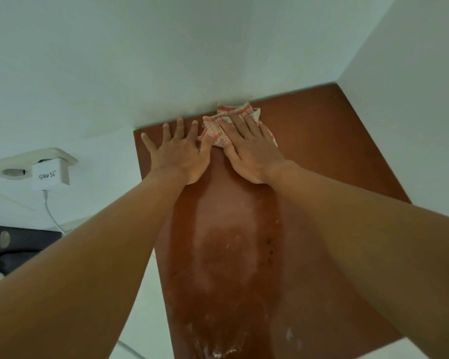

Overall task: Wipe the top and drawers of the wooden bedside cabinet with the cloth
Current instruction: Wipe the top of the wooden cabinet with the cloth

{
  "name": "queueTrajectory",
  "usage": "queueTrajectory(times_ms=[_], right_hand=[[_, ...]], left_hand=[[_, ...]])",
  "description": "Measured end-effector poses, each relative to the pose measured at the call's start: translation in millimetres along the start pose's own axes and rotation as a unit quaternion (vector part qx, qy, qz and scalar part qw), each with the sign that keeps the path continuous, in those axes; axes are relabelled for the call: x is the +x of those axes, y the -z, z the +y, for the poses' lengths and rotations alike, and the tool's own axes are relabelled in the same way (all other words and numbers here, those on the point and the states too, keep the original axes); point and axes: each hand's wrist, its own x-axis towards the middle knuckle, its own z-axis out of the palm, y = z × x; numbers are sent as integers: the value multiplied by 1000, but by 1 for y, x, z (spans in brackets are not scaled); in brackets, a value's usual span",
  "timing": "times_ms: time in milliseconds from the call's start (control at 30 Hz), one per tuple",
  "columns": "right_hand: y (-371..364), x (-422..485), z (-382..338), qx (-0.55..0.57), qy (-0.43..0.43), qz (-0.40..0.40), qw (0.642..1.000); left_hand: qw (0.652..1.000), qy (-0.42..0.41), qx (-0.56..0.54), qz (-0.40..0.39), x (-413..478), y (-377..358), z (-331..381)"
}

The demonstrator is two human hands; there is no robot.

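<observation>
The reddish-brown top of the wooden bedside cabinet (pixel 322 141) fills the middle of the head view, dusty and smeared near the front. A crumpled orange-and-white checked cloth (pixel 219 130) lies at the far edge against the wall. My right hand (pixel 249 149) lies flat on the cloth, fingers spread, pressing it down. To its left, my left hand (pixel 179 151) rests flat on the bare wood with fingers apart, its thumb touching the cloth's edge. The drawers are out of sight.
White walls close the cabinet in at the back and right, meeting at a corner (pixel 337 82). On the left wall a white charger (pixel 49 176) sits in a socket, its cable (pixel 52 216) hanging down. A dark object (pixel 13 244) lies low on the left.
</observation>
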Motion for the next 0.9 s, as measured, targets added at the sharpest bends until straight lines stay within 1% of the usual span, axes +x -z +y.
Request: queueTrajectory(times_ms=[100, 200, 267, 400, 700, 900], right_hand=[[-4, -22, 1, -3, 0, 1, 1000], [-10, -46, 0, -1, 1, 2, 1000], [-14, -63, 1, 0, 3, 4, 1000], [-22, -99, 1, 3, 3, 1, 1000], [-45, -207, -3, 13, 0, -12, 1000], [-64, -292, -3, 10, 7, -21, 1000]], left_hand=[[1000, -8, -10, -5, -8, 3, 7], [999, -44, -10, 30, -34, -11, 15], [996, -62, -28, 52, -54, -23, 22], [994, -64, -67, 60, -91, -43, 30], [995, -73, -54, 48, -177, -74, 42], [995, -54, -68, 58, -242, -99, 48]])
